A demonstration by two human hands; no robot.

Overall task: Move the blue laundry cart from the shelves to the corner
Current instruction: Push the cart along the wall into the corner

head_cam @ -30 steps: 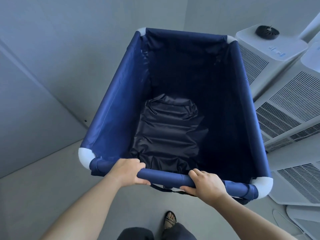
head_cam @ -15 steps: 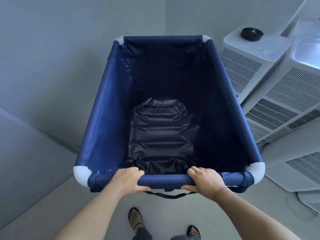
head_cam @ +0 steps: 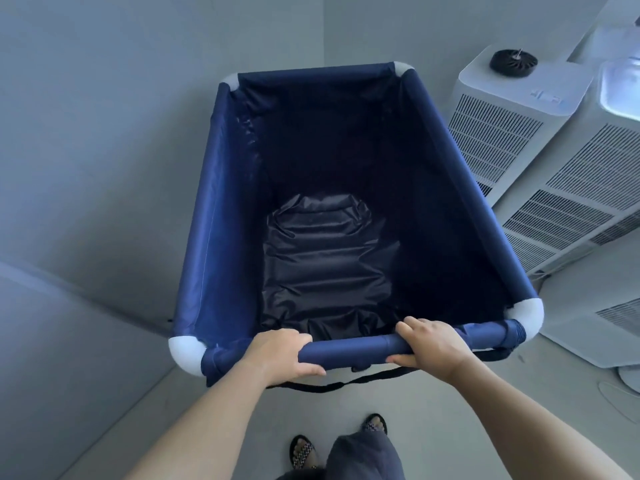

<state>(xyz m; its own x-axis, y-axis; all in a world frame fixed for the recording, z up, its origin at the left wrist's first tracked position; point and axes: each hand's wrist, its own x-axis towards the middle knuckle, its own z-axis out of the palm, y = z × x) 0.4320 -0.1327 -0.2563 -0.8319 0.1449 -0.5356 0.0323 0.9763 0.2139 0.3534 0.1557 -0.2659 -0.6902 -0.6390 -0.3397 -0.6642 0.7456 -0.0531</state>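
Observation:
The blue laundry cart (head_cam: 221, 209) fills the middle of the head view, a deep fabric bin with white corner joints and a dark crumpled liner at its bottom. Its far end points into the room corner where two grey walls meet. My left hand (head_cam: 277, 355) grips the near top rail left of centre. My right hand (head_cam: 431, 346) grips the same rail right of centre. A black strap hangs below the rail between my hands.
White vented appliances (head_cam: 502, 109) stand close along the cart's right side, one with a black round part (head_cam: 513, 62) on top. A grey wall (head_cam: 104, 133) runs along the left. My sandalled feet (head_cam: 304, 452) stand on the pale floor behind the cart.
The cart has swung and rolled toward the wall corner, its far end now facing it. Both hands keep their grip on the rail. My feet have stepped forward.

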